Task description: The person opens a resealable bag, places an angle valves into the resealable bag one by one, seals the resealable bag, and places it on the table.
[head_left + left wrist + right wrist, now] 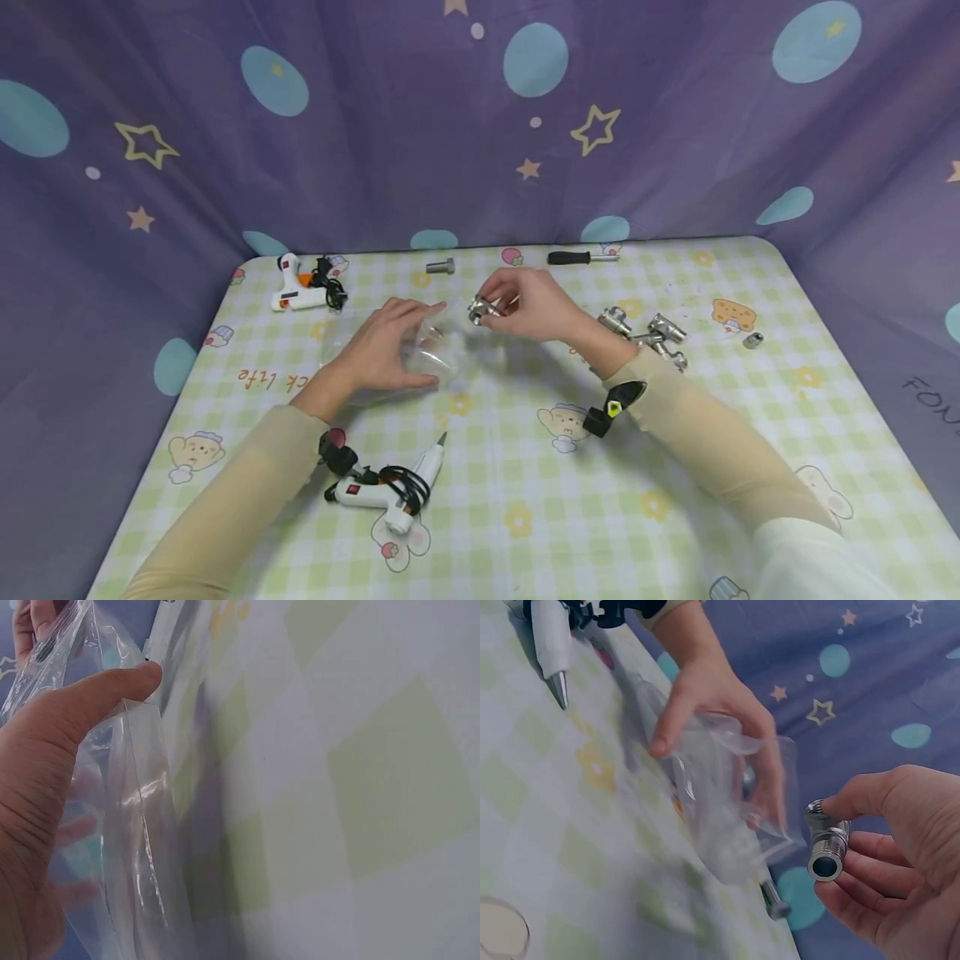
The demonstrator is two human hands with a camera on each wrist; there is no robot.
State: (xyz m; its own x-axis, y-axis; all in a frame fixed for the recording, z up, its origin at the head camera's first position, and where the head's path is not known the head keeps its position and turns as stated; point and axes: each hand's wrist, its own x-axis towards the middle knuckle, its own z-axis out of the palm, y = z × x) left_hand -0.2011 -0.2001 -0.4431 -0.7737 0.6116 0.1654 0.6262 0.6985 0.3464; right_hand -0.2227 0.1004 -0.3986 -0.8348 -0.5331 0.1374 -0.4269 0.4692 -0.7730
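Note:
My left hand (378, 350) holds a clear plastic bag (438, 354) over the middle of the table. The thumb lies along one side of the bag (142, 802) and the fingers show through it on the other side. Just to the right, my right hand (536, 304) pinches a shiny metal pipe fitting (481, 311) between thumb and fingers. In the right wrist view the fitting (826, 851) has a threaded, hollow end facing the camera. It is apart from the bag, close to its edge.
Several metal fittings (660, 333) lie beyond the right wrist, with a small metal piece (753, 340) farther right. A bolt (440, 267) and a screwdriver (581, 258) lie along the back edge. White glue guns lie back left (300, 296) and front left (390, 496).

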